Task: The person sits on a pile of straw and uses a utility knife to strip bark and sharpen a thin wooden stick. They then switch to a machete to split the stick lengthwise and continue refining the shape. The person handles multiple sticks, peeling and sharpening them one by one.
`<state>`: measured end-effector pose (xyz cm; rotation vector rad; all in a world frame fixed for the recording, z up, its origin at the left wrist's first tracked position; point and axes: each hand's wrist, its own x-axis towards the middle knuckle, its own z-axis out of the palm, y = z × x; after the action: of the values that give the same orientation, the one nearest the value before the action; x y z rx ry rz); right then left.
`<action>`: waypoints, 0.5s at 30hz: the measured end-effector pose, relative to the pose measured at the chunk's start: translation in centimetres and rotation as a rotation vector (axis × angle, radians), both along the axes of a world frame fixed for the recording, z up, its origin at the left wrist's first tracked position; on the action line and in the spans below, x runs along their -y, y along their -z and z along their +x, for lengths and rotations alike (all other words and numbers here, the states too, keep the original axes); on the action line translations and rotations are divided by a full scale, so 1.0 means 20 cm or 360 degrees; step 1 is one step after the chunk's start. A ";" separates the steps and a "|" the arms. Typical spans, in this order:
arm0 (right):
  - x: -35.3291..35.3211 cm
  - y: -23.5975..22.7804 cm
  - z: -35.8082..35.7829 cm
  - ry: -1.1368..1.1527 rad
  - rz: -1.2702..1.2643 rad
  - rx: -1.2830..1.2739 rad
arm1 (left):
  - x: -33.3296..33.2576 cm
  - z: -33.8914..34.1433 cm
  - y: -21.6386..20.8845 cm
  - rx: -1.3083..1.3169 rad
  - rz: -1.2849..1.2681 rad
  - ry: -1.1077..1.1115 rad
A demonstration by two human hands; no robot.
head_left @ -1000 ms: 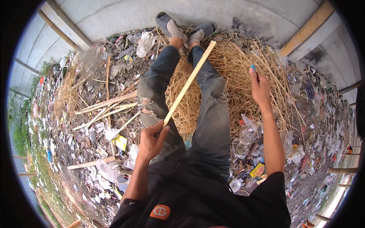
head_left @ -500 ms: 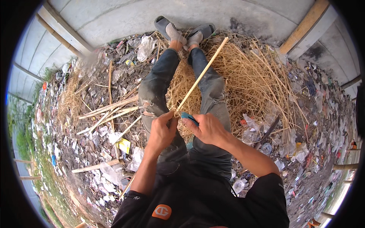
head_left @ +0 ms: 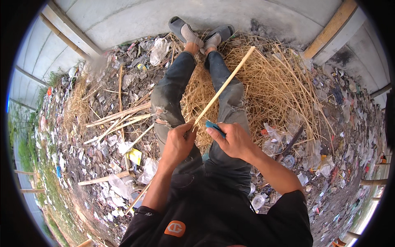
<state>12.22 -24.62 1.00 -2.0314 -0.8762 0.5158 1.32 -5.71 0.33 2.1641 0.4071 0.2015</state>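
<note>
A long, pale strip of split bamboo point(head_left: 225, 85) slants up and away to the right over my legs. My left hand point(head_left: 177, 143) pinches its near end, where a thin curl or splinter shows beside the fingertips. In my right hand point(head_left: 236, 142) is a small blue tool point(head_left: 214, 127), gripped between thumb and curled fingers. Its working edge is too small to make out. The blue tool sits just right of the strip's near end, a short gap away from it. Both hands are above my lap, between the knees.
A heap of straw-like shavings point(head_left: 271, 82) lies around and right of my legs. Several cut bamboo pieces point(head_left: 119, 115) rest on litter-strewn ground at the left. A dark curved strip point(head_left: 291, 144) lies right of my knee. Beyond my feet stands a grey wall point(head_left: 197, 14).
My right hand with the blue tool has shifted right, away from the strip's near end. The strip has moved slightly right, its far tip a little lower.
</note>
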 end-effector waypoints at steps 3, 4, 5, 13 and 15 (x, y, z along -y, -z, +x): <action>-0.08 0.04 -0.06 -0.0128 -0.0050 0.0074 | 0.01 0.00 0.03 0.0081 -0.0060 -0.0002; -0.09 0.03 -0.06 -0.0130 -0.0076 0.0094 | 0.02 0.00 0.03 0.0131 -0.0103 -0.0034; -0.10 0.03 -0.06 -0.0134 -0.0102 0.0113 | 0.01 -0.01 0.03 0.0059 -0.0081 -0.0039; -0.11 0.17 0.09 0.0136 -0.0159 0.0652 | -0.01 -0.07 0.07 -0.0011 0.0032 -0.0068; 0.05 0.32 0.53 0.0738 -0.0166 0.0092 | 0.02 -0.20 0.02 -0.0199 -0.0077 0.0028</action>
<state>22.76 -25.63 -5.37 -2.2611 -0.3913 0.2474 -2.76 -6.03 0.01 2.1382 0.4592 0.0456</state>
